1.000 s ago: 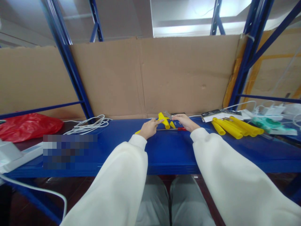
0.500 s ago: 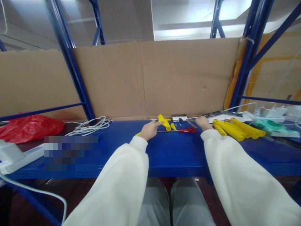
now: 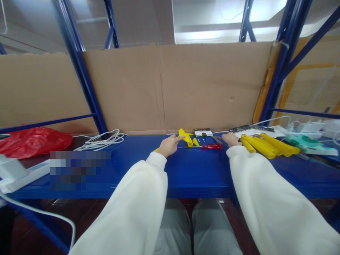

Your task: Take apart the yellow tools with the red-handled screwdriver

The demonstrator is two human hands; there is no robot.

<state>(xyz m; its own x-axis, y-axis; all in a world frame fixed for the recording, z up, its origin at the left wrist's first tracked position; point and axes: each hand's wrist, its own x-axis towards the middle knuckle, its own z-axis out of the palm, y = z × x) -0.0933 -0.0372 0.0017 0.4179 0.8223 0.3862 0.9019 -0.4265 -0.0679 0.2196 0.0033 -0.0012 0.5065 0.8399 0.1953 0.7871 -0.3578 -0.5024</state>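
My left hand rests low over the blue shelf, its index finger stretched out to a yellow winged plastic piece and seeming to touch it. The other fingers are partly hidden. Beside that piece is a small yellow triangular part. A screwdriver with a red handle lies in front, its thin shaft running toward my left hand. My right hand is closed near a flat metal strip and left of several yellow tubes; whatever its fingers hold is hidden.
A black-and-white card lies against the cardboard back panel. Coiled white cable, a red plastic bag and a white power strip are on the left. A green-and-white packet lies far right.
The view has shifted very slightly. Both hands and the yellow parts keep nearly the same places.
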